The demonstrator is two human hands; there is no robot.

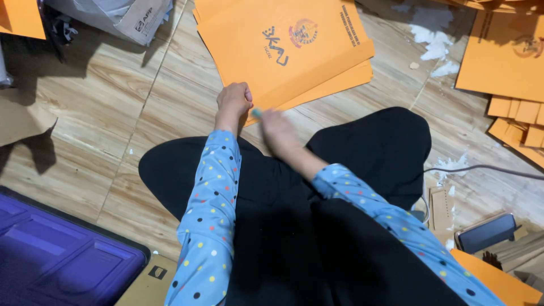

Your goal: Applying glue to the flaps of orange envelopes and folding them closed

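Wood-look floor (113, 96), two stacked orange folders (283, 51) just beyond both hands, left hand (234, 99) fisted at their near edge, blurred right hand (277, 129) pinching one small teal object (256, 113).

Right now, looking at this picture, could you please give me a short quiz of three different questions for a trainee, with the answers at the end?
1. True or false: the left hand rests as a fist on the edge of the orange folders.
2. What does the right hand hold? A) scissors B) a small teal thing, too blurred to name C) a phone
3. Fill in: the phone lies on the floor near the person's ______ knee.

Key:
1. True.
2. B; the small teal thing shows at the fingertips.
3. Right.
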